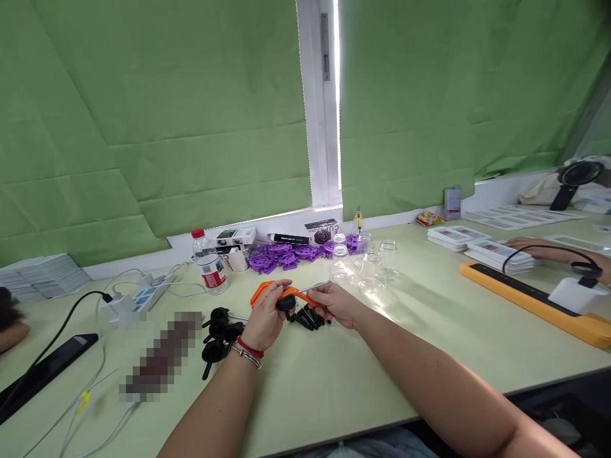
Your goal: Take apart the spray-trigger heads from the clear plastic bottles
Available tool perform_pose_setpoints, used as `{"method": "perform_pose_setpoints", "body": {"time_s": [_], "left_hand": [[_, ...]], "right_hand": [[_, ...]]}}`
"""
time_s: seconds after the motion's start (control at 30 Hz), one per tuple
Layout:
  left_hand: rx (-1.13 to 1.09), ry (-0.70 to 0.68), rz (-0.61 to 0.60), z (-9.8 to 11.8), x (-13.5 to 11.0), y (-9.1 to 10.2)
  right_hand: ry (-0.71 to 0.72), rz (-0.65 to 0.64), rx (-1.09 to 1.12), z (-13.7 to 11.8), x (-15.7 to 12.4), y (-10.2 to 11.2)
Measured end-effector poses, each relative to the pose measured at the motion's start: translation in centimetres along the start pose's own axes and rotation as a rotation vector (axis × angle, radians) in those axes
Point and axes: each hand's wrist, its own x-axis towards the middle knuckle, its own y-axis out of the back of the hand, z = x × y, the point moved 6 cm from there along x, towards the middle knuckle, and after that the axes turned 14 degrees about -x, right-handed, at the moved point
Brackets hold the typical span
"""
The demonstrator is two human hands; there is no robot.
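My left hand (265, 316), wearing a red cord and a metal bangle, is closed around one end of a small orange part (301, 294). A round black piece (286, 303) shows at its fingers. My right hand (336, 301) pinches the other end of the orange part, along with a thin metal rod (316, 286). Another orange piece (259, 292) is just behind my left hand, partly hidden by it. Several short black sticks (308, 318) lie beneath and between the hands. Left of my left wrist sit several black cup-shaped pieces with stems (216, 348).
Behind the hands are purple plastic parts (277, 256), clear glass-like cups (371, 273) and a red-capped bottle (210, 264). A power strip (151, 294) with cables is left. At right, another person's hand (529, 247) is near white stacks (499, 253) and a yellow-orange bar (529, 299).
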Motion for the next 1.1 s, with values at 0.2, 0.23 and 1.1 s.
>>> {"method": "perform_pose_setpoints", "body": {"time_s": [0.2, 0.23, 1.1], "left_hand": [[-0.039, -0.116, 0.125, 1.3, 1.0, 2.3], [-0.047, -0.132, 0.152, 1.4, 1.2, 2.7], [-0.040, -0.360, 0.379, 2.5, 1.7, 5.7]], "right_hand": [[-0.105, 0.316, -0.134, 1.0, 0.7, 4.3], [-0.118, 0.342, -0.169, 1.1, 0.7, 4.7], [0.198, 0.236, -1.098, -1.3, 1.8, -0.6]]}}
